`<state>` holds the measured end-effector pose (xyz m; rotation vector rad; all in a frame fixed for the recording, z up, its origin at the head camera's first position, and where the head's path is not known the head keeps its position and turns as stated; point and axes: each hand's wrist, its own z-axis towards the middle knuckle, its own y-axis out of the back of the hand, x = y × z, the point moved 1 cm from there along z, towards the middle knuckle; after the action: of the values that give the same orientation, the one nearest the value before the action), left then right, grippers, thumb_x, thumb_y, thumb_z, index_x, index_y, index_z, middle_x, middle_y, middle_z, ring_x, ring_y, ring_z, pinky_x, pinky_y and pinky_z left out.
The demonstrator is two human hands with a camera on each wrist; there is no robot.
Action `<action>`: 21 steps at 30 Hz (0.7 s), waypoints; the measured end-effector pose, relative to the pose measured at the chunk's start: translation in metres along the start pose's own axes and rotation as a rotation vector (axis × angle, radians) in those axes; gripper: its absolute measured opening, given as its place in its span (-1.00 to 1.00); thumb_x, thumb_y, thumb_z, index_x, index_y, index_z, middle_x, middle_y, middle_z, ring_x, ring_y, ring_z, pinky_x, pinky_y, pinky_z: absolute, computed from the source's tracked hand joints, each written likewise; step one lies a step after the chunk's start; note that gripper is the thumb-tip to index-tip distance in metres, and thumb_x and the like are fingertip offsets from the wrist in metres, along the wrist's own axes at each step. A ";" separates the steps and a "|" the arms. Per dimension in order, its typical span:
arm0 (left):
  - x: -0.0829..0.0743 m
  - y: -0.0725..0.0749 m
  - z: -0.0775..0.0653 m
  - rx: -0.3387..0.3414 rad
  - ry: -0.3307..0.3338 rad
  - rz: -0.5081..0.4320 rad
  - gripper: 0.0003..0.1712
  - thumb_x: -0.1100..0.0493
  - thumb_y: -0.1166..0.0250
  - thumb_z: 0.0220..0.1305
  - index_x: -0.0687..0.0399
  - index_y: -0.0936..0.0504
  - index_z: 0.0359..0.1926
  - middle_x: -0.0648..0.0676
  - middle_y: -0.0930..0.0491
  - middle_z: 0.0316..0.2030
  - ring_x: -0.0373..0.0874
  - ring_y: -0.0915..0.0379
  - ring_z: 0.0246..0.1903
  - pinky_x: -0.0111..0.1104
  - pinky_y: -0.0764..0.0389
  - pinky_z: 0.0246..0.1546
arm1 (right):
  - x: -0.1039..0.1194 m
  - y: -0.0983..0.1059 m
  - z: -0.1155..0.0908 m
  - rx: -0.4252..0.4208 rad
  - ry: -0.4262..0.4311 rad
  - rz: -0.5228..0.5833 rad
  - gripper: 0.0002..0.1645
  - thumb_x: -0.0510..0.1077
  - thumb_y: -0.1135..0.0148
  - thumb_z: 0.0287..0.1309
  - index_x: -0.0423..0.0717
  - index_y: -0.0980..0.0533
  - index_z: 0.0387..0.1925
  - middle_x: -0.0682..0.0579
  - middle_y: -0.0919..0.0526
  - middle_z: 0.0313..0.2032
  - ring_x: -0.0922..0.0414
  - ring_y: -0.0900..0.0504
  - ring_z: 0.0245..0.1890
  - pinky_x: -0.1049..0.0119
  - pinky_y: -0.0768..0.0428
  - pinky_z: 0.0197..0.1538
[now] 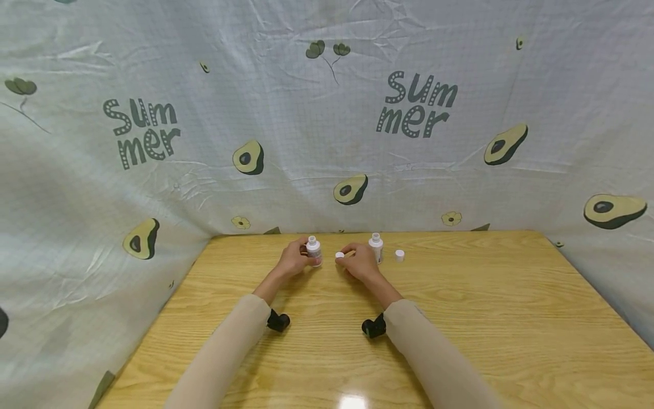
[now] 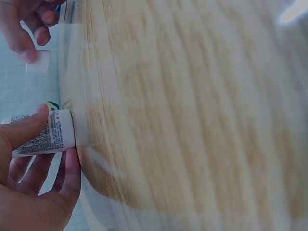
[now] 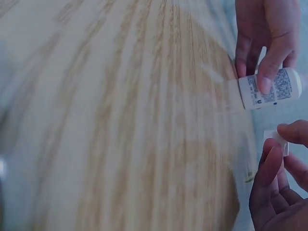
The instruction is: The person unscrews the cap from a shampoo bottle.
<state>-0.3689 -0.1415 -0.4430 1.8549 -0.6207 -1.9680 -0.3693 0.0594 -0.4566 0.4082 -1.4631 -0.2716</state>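
My left hand (image 1: 293, 261) grips a small white bottle (image 1: 315, 255) around its body; the bottle stands upright with its neck uncovered. Dense printed text covers the label of this bottle in the left wrist view, where the thumb (image 2: 30, 126) lies across it. To the right, my right hand (image 1: 361, 262) pinches a white cap (image 1: 339, 255) between thumb and fingers, apart from the bottle. In the right wrist view the cap (image 3: 276, 140) sits at the fingertips. Just behind the right hand stands a second white bottle (image 1: 376, 245), also uncapped and partly hidden by that hand.
Another white cap (image 1: 400, 255) lies on the wooden table (image 1: 485, 318), right of the second bottle. A printed cloth (image 1: 296, 113) hangs along the table's back edge. Black wrist devices (image 1: 374, 327) are strapped on both forearms. A light glare shows at the table's front.
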 end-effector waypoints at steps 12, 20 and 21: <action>-0.001 0.001 -0.001 -0.003 0.015 -0.006 -0.35 0.32 -0.44 0.29 0.25 -0.46 0.37 0.32 -0.59 0.21 0.20 -0.53 0.23 0.04 -0.53 0.31 | -0.003 -0.004 0.002 -0.008 -0.047 -0.011 -0.72 -0.18 -0.40 0.24 -0.21 -0.65 -0.05 0.00 -0.62 -0.71 0.20 -0.51 -0.77 0.42 -0.48 -0.69; -0.003 0.000 -0.004 0.001 0.012 -0.023 -0.32 0.33 -0.43 0.29 0.23 -0.44 0.40 0.33 -0.59 0.23 0.20 -0.53 0.24 0.05 -0.53 0.31 | -0.002 -0.005 -0.001 -0.006 -0.078 -0.063 -0.72 -0.14 -0.39 0.26 -0.16 -0.65 -0.03 0.04 -0.58 -0.74 0.21 -0.48 -0.78 0.43 -0.44 -0.70; -0.003 0.000 -0.004 0.001 0.014 -0.024 -0.31 0.33 -0.44 0.28 0.22 -0.44 0.40 0.33 -0.59 0.23 0.20 -0.53 0.25 0.04 -0.53 0.31 | -0.002 -0.005 0.000 -0.003 -0.080 -0.067 -0.71 -0.13 -0.39 0.27 -0.15 -0.65 -0.02 0.03 -0.58 -0.74 0.21 -0.48 -0.78 0.43 -0.45 -0.70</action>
<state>-0.3648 -0.1402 -0.4407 1.8829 -0.5982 -1.9688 -0.3687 0.0561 -0.4601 0.4488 -1.5283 -0.3475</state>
